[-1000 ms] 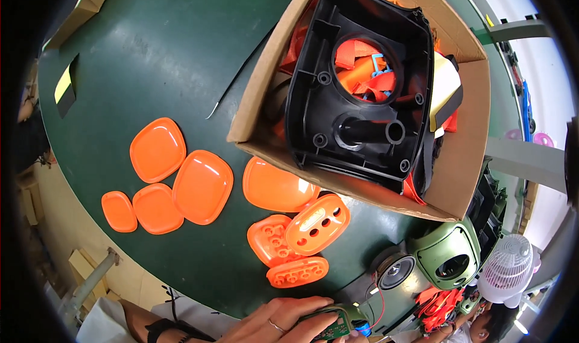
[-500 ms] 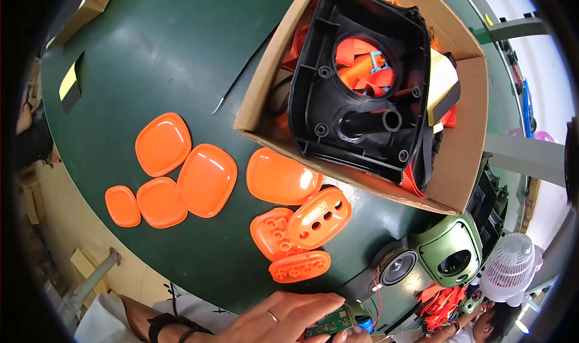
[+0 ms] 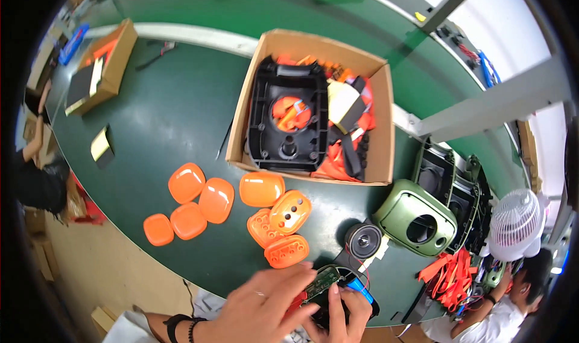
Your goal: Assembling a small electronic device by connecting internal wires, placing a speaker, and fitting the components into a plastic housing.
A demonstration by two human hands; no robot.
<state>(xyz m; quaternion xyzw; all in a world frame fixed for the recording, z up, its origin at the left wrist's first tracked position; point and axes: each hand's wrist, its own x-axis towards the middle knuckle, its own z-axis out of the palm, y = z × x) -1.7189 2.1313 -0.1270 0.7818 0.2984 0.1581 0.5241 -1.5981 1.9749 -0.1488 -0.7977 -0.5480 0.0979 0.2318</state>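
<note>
At the near edge of the table, both hands work close together on a green circuit board [image 3: 323, 281]. My left hand [image 3: 262, 304], wearing a ring, has its fingers bent over the board's left end; a red piece shows beneath them. My right hand [image 3: 342, 311] has its fingertips closed at the board's lower right edge. Below and around the board is a black housing [image 3: 374, 307], partly covered by the hands. A blue cylinder [image 3: 360, 290] lies in it. A round black speaker [image 3: 363, 241] with red wires sits just beyond.
Several orange plastic covers [image 3: 216, 200] lie to the left. A cardboard box [image 3: 389, 126] holds a black molded frame [image 3: 288, 117] and orange straps. On the right stand a green casing [image 3: 416, 219], a white fan [image 3: 514, 225] and red straps [image 3: 452, 276]. Another person [image 3: 482, 319] sits at right.
The view has tilted up, so the box looks smaller and more of the table shows. The board and both hands appear higher, and the black housing around the board has come into view.
</note>
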